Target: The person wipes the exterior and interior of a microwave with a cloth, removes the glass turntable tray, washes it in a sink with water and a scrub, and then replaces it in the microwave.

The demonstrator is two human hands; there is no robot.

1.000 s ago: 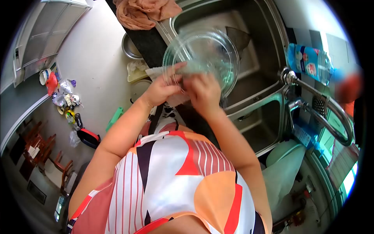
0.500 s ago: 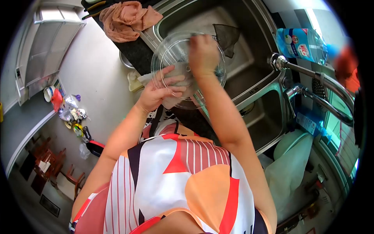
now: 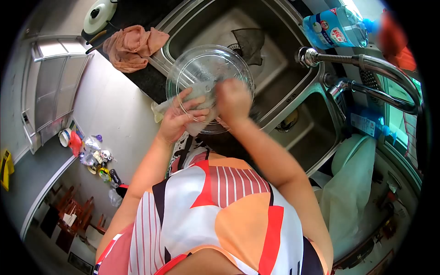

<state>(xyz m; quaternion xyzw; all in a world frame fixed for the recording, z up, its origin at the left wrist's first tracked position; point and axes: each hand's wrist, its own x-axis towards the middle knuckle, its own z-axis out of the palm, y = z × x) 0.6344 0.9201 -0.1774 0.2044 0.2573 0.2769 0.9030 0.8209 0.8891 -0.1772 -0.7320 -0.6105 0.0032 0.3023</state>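
A clear round glass-like bowl [image 3: 211, 54] with ring lines is tilted in front of me, over the near edge of the sink. My left hand [image 3: 181, 117] supports its lower left side, the fingers showing at and through the clear wall. Whitish cloth [image 3: 197, 91] lies bunched by those fingers. My right hand [image 3: 233, 103] is over the bowl's right half, curled closed and blurred by motion. What its fingers hold, if anything, is hidden.
Behind the bowl is a steel double sink [image 3: 275, 87] with dark mesh [image 3: 250, 46] inside. A faucet [image 3: 357, 59] and a blue detergent bottle [image 3: 337, 30] stand right. A pink cloth [image 3: 133, 48] lies on the dark counter, near a pale round lid [image 3: 98, 17].
My right hand has moved from the bowl's upper edge down toward its lower right. The left hand keeps its hold. The camera view has shifted slightly.
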